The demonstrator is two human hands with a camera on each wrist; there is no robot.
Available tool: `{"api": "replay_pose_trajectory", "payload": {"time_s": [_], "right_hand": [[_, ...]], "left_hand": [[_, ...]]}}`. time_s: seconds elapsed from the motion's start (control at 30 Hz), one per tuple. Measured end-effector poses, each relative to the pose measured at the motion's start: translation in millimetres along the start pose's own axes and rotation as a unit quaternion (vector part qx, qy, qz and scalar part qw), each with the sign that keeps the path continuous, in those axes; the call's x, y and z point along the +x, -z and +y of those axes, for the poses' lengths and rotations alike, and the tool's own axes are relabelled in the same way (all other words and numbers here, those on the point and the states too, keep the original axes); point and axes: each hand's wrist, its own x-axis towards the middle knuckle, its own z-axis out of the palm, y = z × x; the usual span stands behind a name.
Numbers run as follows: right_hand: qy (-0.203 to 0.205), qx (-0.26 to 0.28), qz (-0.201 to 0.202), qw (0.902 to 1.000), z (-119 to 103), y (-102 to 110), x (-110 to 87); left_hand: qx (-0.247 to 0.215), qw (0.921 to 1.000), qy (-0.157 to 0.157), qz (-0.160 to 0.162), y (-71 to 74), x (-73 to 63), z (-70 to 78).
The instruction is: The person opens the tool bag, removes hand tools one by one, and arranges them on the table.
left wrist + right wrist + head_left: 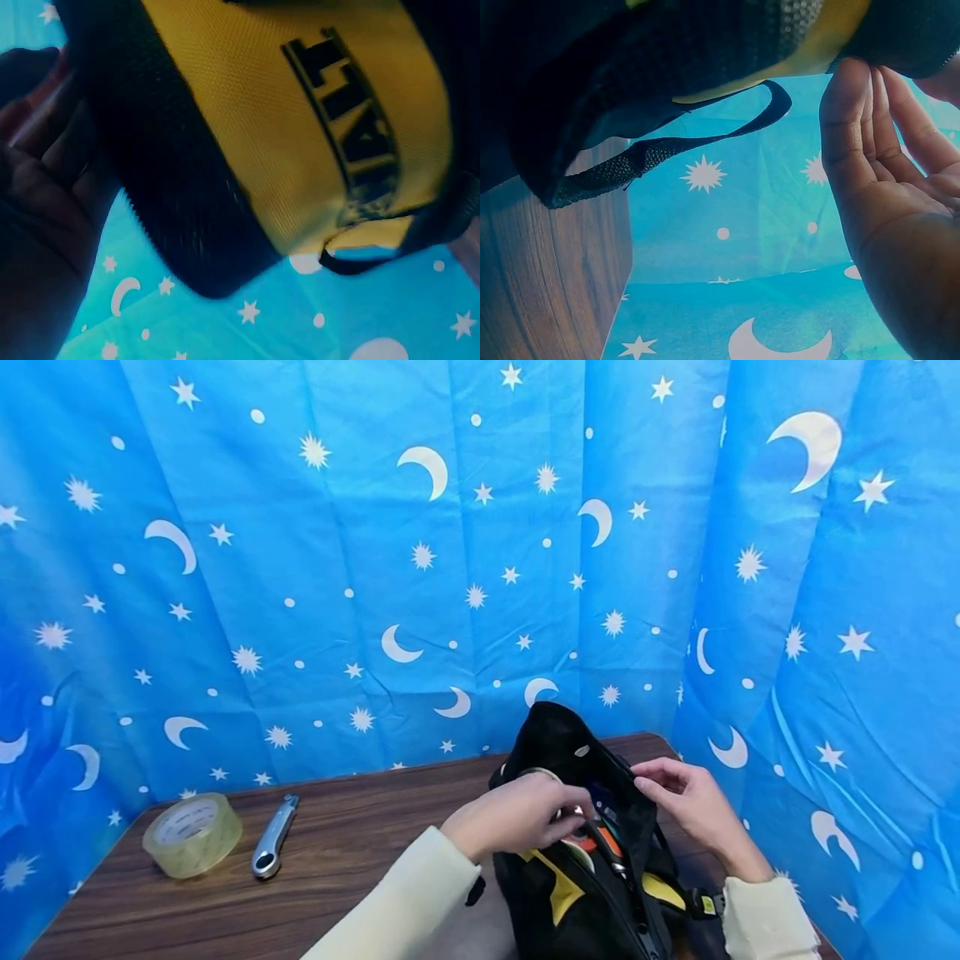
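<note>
A black and yellow zippered tool bag (566, 893) stands on the table with its top gaping. My left hand (517, 810) reaches over the mouth, its fingertips down among the contents; whether they hold anything is hidden. Just beside those fingers an orange and black tool handle (609, 847) shows inside the bag. My right hand (693, 806) pinches the right edge of the opening between thumb and fingers. The left wrist view shows the bag's yellow side with black lettering. A black strap loop hangs from the bag in the right wrist view, near my right hand (889, 176).
On the left of the brown wooden table (352, 860) lie a roll of clear tape (192, 835) and a silver-grey utility knife (275, 837). A blue curtain (360, 568) with white moons and stars hangs behind and to the right.
</note>
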Motion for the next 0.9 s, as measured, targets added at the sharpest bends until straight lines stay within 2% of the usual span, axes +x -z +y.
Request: {"api": "replay_pose_trajectory", "payload": {"time_s": [0.17, 0.37, 0.6, 0.7, 0.73, 0.8, 0.83, 0.9], "right_hand": [[0.012, 0.011, 0.001, 0.9999, -1.5, -1.0, 0.8], [0.017, 0.012, 0.001, 0.9998, -3.4, -1.6, 2.7], [0.022, 0.006, -0.001, 0.9997, 1.9, 2.3, 3.6], [0.020, 0.003, 0.000, 0.9998, 4.1, 3.5, 2.8], [0.019, 0.002, 0.000, 0.9998, 4.2, 3.1, 2.6], [0.015, 0.001, 0.001, 0.9999, 4.1, 2.6, 2.3], [0.012, -0.001, 0.001, 0.9999, 3.9, 2.4, 2.2], [0.009, -0.002, -0.002, 1.0000, 3.4, 1.9, 2.3]], "left_hand": [[0.016, 0.9965, 0.070, -0.042, -6.1, 20.2, -1.5], [0.030, 0.9834, 0.150, -0.097, -22.3, 21.0, -5.9], [0.032, 0.9741, 0.180, -0.133, -44.6, 22.5, -12.4], [0.020, 0.9719, 0.196, -0.129, -54.1, 23.6, -16.4], [-0.008, 0.9676, 0.220, -0.124, -57.2, 22.9, -17.7], [-0.073, 0.9540, 0.271, -0.106, -63.4, 21.6, -19.8], [-0.108, 0.9432, 0.300, -0.093, -66.2, 20.9, -20.5], [-0.183, 0.9117, 0.363, -0.061, -71.4, 19.8, -21.4]]}}
